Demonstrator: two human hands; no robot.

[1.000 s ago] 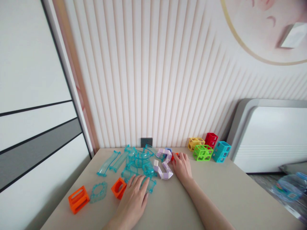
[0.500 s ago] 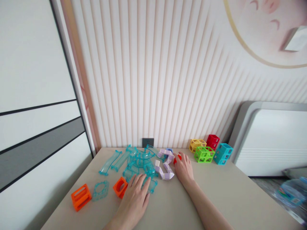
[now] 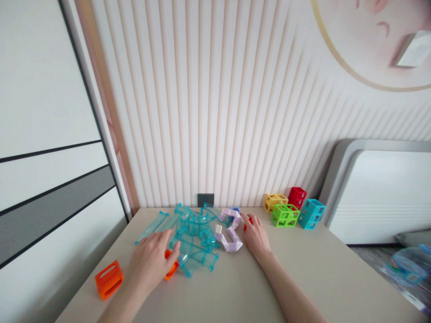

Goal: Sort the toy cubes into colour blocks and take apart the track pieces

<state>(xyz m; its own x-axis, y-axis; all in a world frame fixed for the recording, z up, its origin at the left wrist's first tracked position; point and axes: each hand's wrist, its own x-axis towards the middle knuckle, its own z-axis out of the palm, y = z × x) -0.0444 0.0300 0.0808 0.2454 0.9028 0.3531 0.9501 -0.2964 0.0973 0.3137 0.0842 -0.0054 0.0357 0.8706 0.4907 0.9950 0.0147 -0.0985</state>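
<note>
My left hand (image 3: 153, 258) hovers over the left half of the table, thumb apart from the fingers and nothing visible in its grasp. Beneath and beside it are an orange block with a round hole (image 3: 171, 268), partly covered, and a pile of clear teal track pieces (image 3: 198, 229). On the far side of the table, my right hand (image 3: 256, 235) has its fingers curled around a small red block (image 3: 248, 223), mostly hidden. Just left of that hand lies a lilac-and-white folding snake puzzle (image 3: 232, 233), with a blue piece (image 3: 236, 209) behind it.
Another orange block (image 3: 109, 279) stands at the table's left front. Yellow (image 3: 274, 202), green (image 3: 284, 215), dark red (image 3: 297, 197) and blue (image 3: 311, 214) open-frame blocks stand at the back right. A ribbed wall with a black socket (image 3: 205, 199) borders the table (image 3: 303, 273).
My left hand has moved left from the teal pieces and lifted, its thumb spreading away. It now covers the square teal piece near the orange blocks. My right hand stays at the red block.
</note>
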